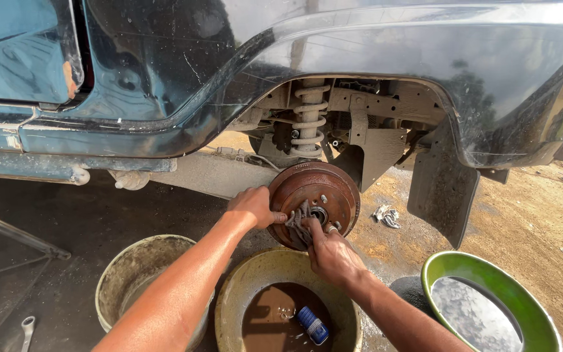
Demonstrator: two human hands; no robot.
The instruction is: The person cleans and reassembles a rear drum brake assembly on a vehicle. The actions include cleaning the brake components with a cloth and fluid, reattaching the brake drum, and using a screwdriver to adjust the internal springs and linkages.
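A rusty brown brake drum (pixel 324 186) with wheel studs sits in the open wheel arch of a dark car. My left hand (pixel 253 206) grips the drum's left edge, fingers curled round the rim. My right hand (pixel 331 254) presses a grey rag (pixel 296 221) against the drum's face, close to the hub centre (pixel 319 214). Both forearms reach up from the bottom of the view.
Below the drum stands a yellowish basin (pixel 245 287) of brown liquid with a small blue bottle (pixel 312 325) in it. A dirty empty bucket (pixel 131 267) is at left, a green bowl (pixel 509 287) of water at right. A spanner (pixel 27 329) lies bottom left. A mud flap (pixel 442 189) hangs right.
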